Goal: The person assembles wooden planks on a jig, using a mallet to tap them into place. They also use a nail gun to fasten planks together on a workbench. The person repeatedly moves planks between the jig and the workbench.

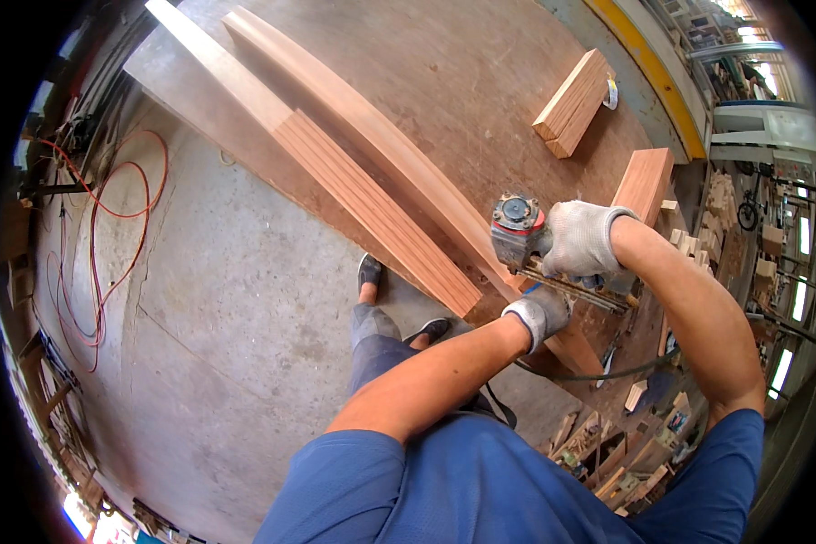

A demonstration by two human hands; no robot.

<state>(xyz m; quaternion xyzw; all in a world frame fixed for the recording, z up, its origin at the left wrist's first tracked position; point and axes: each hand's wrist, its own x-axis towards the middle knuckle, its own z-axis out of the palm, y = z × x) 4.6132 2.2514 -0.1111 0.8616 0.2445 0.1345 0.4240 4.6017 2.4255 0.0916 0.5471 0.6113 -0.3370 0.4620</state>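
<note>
The long beam [381,140] slants from far left to near right. At its near part shows the nail gun [517,238], wrapped by your right hand [584,238]; your left hand [542,314] (fingers hidden, grip unclear) is nearer the beam.

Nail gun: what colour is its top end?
Nail gun: mostly dark grey there, with red trim beside the round cap. Shows in the head view.

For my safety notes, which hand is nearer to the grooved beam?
Left hand, just right of the grooved beam; the right hand, gripping the power tool, is farther right.
</note>
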